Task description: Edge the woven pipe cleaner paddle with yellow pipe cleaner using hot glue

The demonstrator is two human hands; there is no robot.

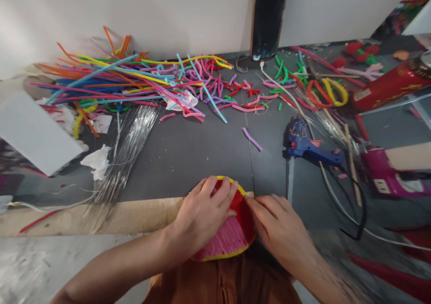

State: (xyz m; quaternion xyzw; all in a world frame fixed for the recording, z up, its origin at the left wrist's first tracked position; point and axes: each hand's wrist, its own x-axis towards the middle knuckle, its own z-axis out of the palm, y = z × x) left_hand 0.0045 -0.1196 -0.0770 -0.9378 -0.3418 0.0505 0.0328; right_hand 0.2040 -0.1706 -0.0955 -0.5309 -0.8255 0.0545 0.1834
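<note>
A rounded pipe-cleaner piece [232, 241], pink and red inside with a yellow pipe cleaner [241, 189] around its rim, is held at the table's front edge above my lap. My left hand [210, 212] lies across its upper left part, fingers bent over the surface and partly hiding it. On the right side, my right hand [278, 218] has thumb and forefinger closed together at the yellow rim. The other fingers of that hand are curled, and the exact pinch point is partly covered.
Long coloured pipe cleaners [134, 86] and short cut pieces [215, 81] lie along the back. Bare wires [129, 138] spread at left. At right are a blue glue gun [306, 149] with cords, scissors [325, 93] and a red can [392, 86]. A phone [269, 19] leans on the wall.
</note>
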